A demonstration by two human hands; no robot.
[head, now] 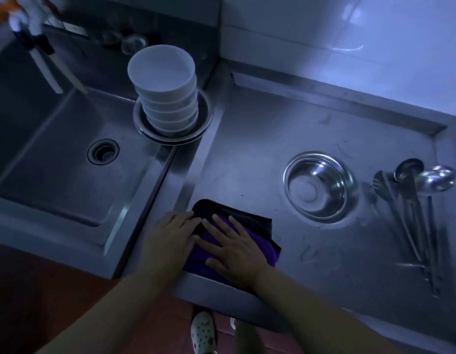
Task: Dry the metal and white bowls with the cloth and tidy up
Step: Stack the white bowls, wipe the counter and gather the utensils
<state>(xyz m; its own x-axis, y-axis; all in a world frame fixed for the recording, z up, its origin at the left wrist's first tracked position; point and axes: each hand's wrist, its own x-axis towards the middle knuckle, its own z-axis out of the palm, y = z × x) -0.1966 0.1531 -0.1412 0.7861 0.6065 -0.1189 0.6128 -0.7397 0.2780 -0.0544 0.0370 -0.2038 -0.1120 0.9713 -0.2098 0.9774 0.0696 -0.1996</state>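
A folded purple and black cloth [249, 226] lies on the steel counter near its front edge. My left hand [170, 236] rests flat on the cloth's left side. Beside it, my right hand [232, 249] presses flat on the cloth, fingers spread. A stack of several white bowls [165, 98] stands inside a metal bowl [145, 123] on the ledge between sink and counter. A single metal bowl [321, 185] sits upright on the counter to the right of the cloth.
The sink basin [55, 154] with its drain [103, 155] lies at the left. Several metal spoons and ladles [415, 200] lie at the counter's right. A tap [30, 29] and glass items [133, 43] stand at the back.
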